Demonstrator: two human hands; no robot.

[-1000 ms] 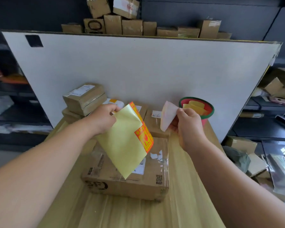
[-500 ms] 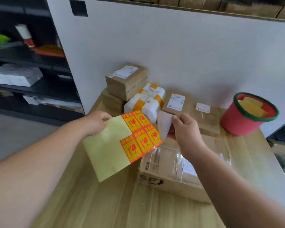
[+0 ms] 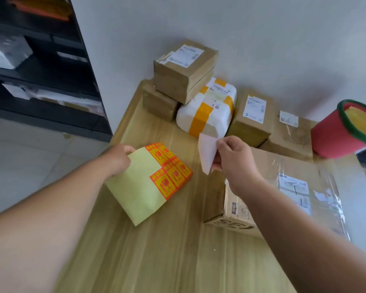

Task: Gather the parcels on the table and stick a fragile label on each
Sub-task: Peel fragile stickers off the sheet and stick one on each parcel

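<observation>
From the head view, the left hand (image 3: 118,158) grips the label sheet (image 3: 150,180), now lowered toward the table (image 3: 156,250). The right hand (image 3: 235,163) pinches a peeled label (image 3: 207,154) (white back showing), which has moved toward the white parcel (image 3: 207,111), likely its next target; the large box (image 3: 283,187) lies beneath.

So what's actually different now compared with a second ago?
The left hand has lowered the yellow sheet of orange fragile stickers from upright to nearly flat over the wooden table. The right hand still pinches the peeled white-backed sticker, now nearer the white parcel with orange tape. The parcels and the red bucket stayed put.
</observation>
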